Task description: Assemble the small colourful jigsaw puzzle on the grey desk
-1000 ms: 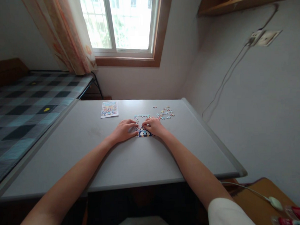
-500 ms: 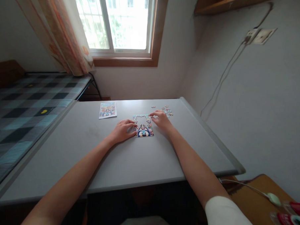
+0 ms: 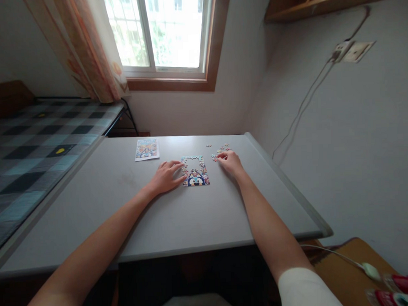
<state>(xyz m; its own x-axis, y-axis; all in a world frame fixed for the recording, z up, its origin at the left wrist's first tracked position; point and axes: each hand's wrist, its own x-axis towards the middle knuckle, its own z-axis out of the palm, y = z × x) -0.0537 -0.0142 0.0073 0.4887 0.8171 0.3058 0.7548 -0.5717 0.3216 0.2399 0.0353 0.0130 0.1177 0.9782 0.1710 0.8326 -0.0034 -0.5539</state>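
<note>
Your left hand (image 3: 166, 176) spreads thumb and fingers at the nine-o'clock edge of the puzzle (image 3: 196, 181); your right hand (image 3: 230, 162), fingertips close together, meets the loose pieces (image 3: 214, 158) at two o'clock, its hold unclear. Dead ahead at twelve, the puzzle shows a blue-and-white cartoon face below an unfilled middle. Red bottle labels (image 3: 406, 283), four o'clock, blur.

On one table (image 3: 180, 226): left hand (image 3: 166, 176), one; right hand (image 3: 231, 163), one; part-assembled puzzle (image 3: 196, 181), one; printed sheet (image 3: 147, 149), one; loose pieces (image 3: 214, 158), too small to count. Beyond table: window (image 3: 177, 37), one; curtain (image 3: 74, 50), one. Left of table: bed (image 3: 47, 128), one. Right of table: red-labelled bottles (image 3: 405, 283), two.
</note>
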